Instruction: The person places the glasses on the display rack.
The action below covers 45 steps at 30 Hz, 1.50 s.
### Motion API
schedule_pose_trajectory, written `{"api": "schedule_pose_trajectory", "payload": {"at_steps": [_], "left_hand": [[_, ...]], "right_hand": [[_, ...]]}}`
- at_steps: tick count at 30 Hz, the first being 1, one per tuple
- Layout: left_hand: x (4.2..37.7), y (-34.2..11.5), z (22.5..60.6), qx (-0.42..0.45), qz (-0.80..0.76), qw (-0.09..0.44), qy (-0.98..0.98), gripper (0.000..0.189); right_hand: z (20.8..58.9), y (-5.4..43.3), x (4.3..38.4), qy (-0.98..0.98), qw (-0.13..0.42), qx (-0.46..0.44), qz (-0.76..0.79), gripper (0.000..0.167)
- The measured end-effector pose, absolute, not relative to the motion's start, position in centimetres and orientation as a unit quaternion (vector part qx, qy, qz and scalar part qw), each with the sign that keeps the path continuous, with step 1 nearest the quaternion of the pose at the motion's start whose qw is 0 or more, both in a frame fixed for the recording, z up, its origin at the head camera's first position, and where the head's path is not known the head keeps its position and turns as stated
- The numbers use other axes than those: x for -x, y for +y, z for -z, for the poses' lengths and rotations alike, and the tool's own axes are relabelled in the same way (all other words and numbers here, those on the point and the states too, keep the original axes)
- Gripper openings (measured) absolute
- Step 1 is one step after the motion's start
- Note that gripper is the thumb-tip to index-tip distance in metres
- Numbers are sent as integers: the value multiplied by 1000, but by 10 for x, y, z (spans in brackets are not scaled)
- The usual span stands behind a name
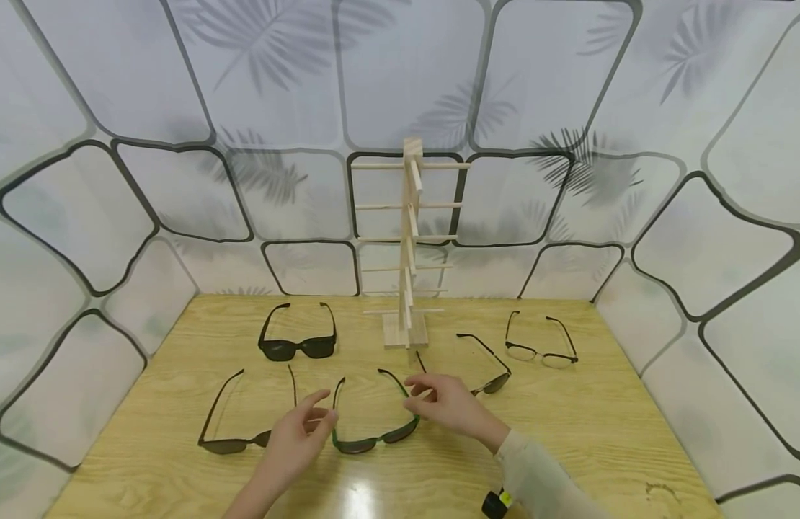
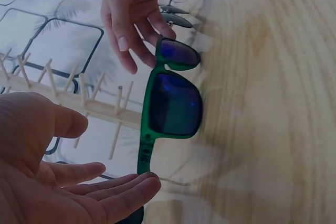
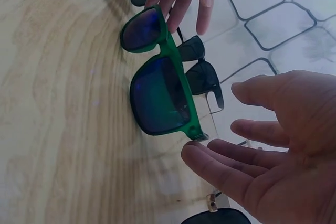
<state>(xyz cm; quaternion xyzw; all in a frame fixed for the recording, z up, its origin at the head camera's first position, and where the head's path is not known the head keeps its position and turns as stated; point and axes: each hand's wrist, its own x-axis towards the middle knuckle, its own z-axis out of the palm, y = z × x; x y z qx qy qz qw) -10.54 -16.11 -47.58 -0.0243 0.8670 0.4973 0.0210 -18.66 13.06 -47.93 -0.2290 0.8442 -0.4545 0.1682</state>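
Observation:
Green-framed sunglasses (image 1: 376,441) with dark, bluish lenses lie on the table, temples pointing to the back. My left hand (image 1: 298,437) is at their left hinge, fingers loosely bent and thumb apart; in the left wrist view its fingertips (image 2: 149,182) meet the green frame's end. On the other side my right hand (image 1: 447,405) is at the right hinge, and in the right wrist view its fingertips (image 3: 193,150) lie against or just beside the frame. Neither thumb closes on the frame. The left hand partly hides a pair of dark sunglasses (image 1: 225,446); the right partly hides thin-framed sunglasses (image 1: 496,383).
A wooden display rack (image 1: 409,238) with several pegs stands at the back middle. Black sunglasses (image 1: 298,349) lie to its left, clear-lens glasses (image 1: 540,355) to its right. Patterned panels (image 1: 296,194) enclose the wooden table (image 1: 147,440). A black object (image 1: 494,504) is by the right sleeve.

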Motion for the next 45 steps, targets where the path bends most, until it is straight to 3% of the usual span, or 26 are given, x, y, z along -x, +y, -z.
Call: {"api": "schedule_pose_trajectory", "payload": {"at_steps": [8,33,45], "left_hand": [[100,-157,489,28,-506,33,862,50],[99,-158,503,19,-533,45,844,61],[98,-156,493,34,-560,30,827,60]], "right_hand": [[488,129,180,841,184,230,454,58],[499,125,171,852,170,218,444,53],[484,123,168,836,160,228,473,53]]}}
